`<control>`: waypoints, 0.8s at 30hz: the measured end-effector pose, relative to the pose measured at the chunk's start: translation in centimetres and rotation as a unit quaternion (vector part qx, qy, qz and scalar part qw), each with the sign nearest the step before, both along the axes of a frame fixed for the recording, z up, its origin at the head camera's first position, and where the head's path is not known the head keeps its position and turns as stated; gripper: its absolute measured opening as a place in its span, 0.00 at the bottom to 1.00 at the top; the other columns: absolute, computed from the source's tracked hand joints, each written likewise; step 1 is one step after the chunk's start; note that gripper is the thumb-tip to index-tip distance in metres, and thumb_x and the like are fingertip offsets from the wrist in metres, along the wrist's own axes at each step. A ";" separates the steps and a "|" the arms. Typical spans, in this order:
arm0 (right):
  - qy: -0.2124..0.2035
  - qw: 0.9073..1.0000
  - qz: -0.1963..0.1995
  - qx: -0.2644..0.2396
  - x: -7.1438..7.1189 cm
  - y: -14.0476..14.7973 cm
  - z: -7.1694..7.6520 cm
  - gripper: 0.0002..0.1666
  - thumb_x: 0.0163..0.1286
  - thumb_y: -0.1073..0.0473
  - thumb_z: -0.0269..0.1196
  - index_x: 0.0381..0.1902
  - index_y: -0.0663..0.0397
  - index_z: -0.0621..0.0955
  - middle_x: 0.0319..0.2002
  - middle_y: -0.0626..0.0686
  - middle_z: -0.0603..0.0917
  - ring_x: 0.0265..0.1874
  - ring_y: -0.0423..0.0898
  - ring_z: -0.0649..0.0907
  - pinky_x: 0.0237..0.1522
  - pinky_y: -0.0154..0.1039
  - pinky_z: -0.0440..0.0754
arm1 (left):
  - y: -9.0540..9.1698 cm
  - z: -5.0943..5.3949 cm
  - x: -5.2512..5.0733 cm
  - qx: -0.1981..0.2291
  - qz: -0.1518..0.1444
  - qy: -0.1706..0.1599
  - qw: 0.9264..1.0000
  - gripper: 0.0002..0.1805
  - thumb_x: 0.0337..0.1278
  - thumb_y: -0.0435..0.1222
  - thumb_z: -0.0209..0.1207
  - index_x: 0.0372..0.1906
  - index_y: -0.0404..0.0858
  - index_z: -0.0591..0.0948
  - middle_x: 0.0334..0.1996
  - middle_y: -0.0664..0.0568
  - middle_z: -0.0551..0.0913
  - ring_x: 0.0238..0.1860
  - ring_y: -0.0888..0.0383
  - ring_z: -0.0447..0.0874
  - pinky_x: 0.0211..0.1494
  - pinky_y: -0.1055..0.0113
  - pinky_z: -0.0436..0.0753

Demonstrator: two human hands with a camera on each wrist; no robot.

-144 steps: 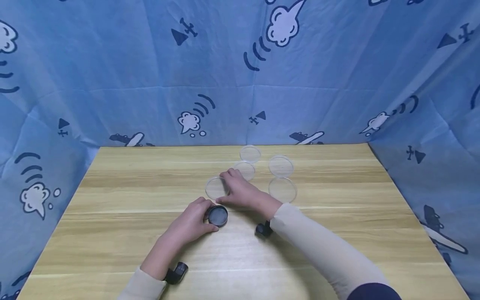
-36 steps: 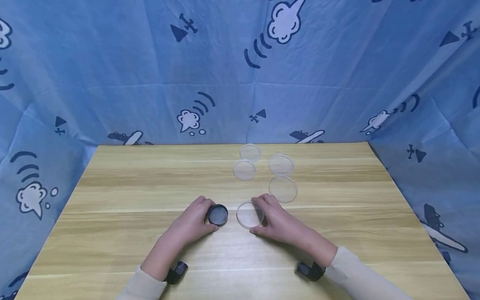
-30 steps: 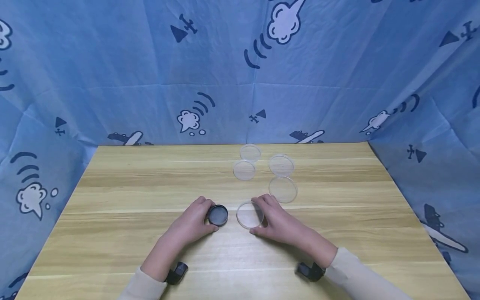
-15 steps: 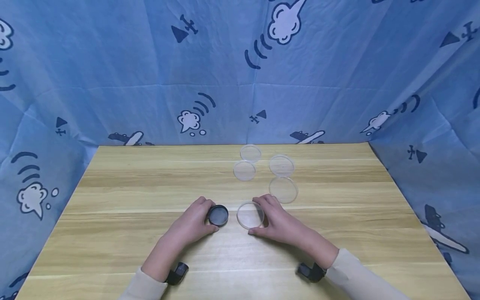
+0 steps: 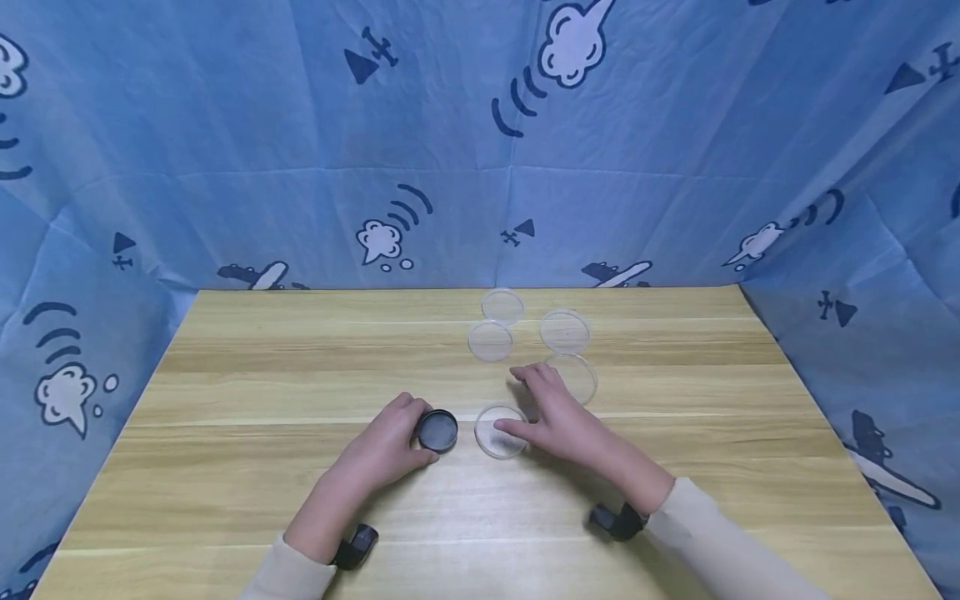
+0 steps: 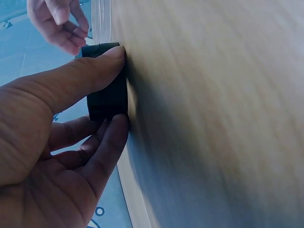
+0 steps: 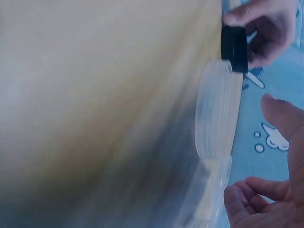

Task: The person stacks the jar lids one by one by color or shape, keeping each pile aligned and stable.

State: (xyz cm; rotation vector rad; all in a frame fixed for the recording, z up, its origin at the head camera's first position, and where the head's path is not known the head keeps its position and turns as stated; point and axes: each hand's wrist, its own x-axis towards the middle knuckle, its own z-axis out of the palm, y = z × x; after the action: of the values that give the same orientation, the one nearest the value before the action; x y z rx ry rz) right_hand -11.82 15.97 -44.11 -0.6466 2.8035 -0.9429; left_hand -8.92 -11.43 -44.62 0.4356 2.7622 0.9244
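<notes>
While the left hand grips the round black container, the right hand, its fingers wide and holding nothing, should avoid nudging the clear round dish just beside that container on the wooden table.

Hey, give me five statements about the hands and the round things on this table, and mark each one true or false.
1. The left hand grips the round black thing. True.
2. The right hand grips a clear dish. False: the right hand holds nothing.
3. Five clear dishes lie on the table. True.
4. The round black thing touches the nearest clear dish. False: there is a gap between them.
5. Both sleeves are light-coloured. True.
</notes>
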 end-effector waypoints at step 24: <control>-0.018 0.999 -0.048 0.000 -7.1 -0.7 0.0 0.52 0.65 0.48 0.75 0.74 0.70 0.64 0.64 0.69 0.73 0.61 0.60 0.75 0.69 0.58 0.77 | 0.0 0.1 -0.1 -0.001 -0.003 0.004 1.000 0.25 0.45 0.32 0.80 0.50 0.34 0.82 0.42 0.48 0.80 0.44 0.55 0.80 0.56 0.53 0.83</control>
State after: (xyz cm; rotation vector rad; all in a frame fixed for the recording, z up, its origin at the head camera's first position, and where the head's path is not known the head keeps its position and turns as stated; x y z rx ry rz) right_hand -18.89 15.31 -44.15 -0.4933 2.8252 -0.9605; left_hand -8.98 -11.44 -44.56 0.4481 2.7681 0.9207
